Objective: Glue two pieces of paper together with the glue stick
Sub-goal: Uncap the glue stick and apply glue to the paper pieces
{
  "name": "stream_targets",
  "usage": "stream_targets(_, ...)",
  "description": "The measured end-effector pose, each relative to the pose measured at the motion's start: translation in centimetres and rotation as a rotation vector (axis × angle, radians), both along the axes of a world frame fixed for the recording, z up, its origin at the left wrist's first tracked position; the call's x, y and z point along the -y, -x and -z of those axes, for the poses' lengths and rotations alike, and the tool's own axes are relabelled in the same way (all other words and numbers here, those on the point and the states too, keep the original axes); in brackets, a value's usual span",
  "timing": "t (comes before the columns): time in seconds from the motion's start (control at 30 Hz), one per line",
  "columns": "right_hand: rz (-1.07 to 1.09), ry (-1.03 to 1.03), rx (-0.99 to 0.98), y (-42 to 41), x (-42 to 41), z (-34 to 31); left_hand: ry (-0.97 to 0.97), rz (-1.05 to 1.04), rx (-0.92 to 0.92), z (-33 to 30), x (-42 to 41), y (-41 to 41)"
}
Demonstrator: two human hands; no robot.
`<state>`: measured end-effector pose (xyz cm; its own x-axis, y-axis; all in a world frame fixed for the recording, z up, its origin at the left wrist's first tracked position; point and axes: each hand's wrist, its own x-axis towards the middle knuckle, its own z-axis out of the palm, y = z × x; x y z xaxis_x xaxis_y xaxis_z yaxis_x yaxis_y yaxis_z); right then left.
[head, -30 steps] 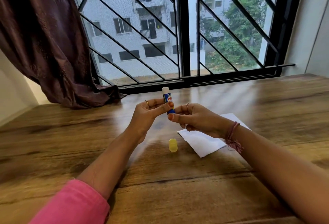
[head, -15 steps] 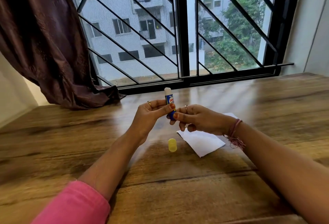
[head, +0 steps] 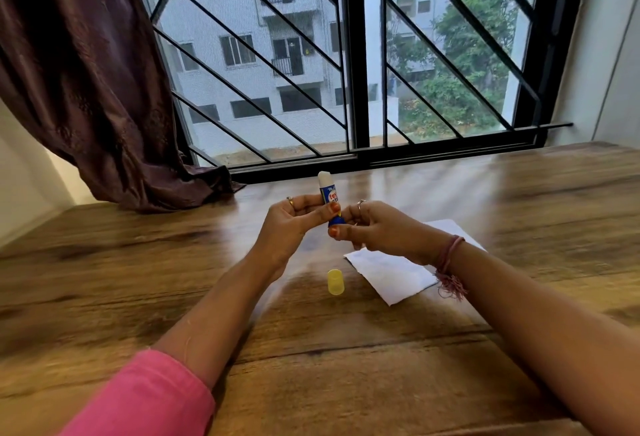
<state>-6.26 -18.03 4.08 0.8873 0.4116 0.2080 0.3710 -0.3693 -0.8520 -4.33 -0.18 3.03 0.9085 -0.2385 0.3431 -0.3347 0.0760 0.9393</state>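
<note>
The glue stick [head: 330,198] stands nearly upright above the tabletop [head: 346,366], uncapped, its white glue tip showing at the top. Both hands have it. The left hand [head: 287,224] pinches the blue barrel from the left, thumb across the label, so its grip is closed on the middle of the tube. The right hand [head: 377,227] closes its grip on the bottom end of the same tube, thumb and fingertips wrapped round the base. The glue tip rises clear above both grips.

Below the glue stick, on the wood, lies the yellow cap [head: 335,282] on its side, apart from the hands. Just right of the cap lies the white paper [head: 391,276], flat on the tabletop and partly hidden by the right wrist; I cannot tell whether it is one sheet or two. Beyond the glue stick is a barred window [head: 353,54], with a dark curtain [head: 86,71] to its left.
</note>
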Motion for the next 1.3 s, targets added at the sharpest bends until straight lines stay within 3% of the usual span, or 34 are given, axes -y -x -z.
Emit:
stream_targets(0.23, -0.152, -0.052, -0.185, -0.2, 0.9, 0.2, -0.001, 0.035, 0.014, 0.0, 0.1, 0.1)
stream_targets(0.47, 0.077, -0.021, -0.019, -0.4, -0.3, 0.7, 0.003, 0.005, 0.005, 0.1, 0.2, 0.1)
stream_targets(0.63, 0.083, 0.045, 0.081, -0.2, -0.7, 0.5, 0.006, -0.004, -0.001, 0.0, 0.1, 0.2)
stream_targets(1.03, -0.189, -0.11, -0.306, -0.4, 1.3, -0.1, -0.01, 0.04, 0.002, -0.1, 0.3, 0.5)
stream_targets(1.3, -0.075, -0.192, -0.266, -0.7, 1.0, 0.5, -0.023, 0.002, -0.006, 0.0, 0.2, 0.2)
